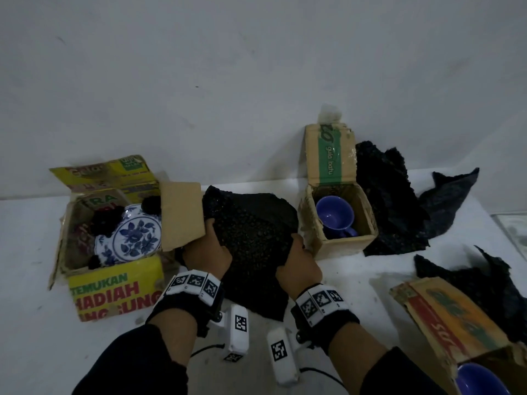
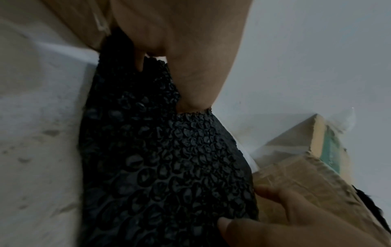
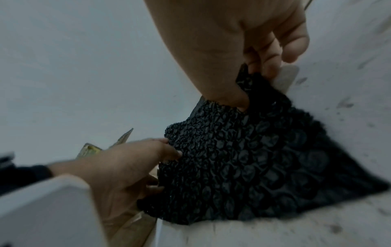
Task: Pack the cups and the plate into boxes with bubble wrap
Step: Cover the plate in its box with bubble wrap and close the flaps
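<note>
Here, left hand (image 1: 209, 253) and right hand (image 1: 299, 265) each grip, apparently pinching, the black bubble wrap (image 1: 251, 238) sheet's edges.

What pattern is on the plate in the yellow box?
Blue flowers and leaves on white; the plate shows best in the head view.

Left of your fingers (image 1: 212, 223) stands the yellow box's (image 1: 114, 289) cardboard flap (image 1: 182, 215); right, the small brown box (image 1: 339, 246); bare surface (image 1: 34, 323) lies nearer you.
</note>
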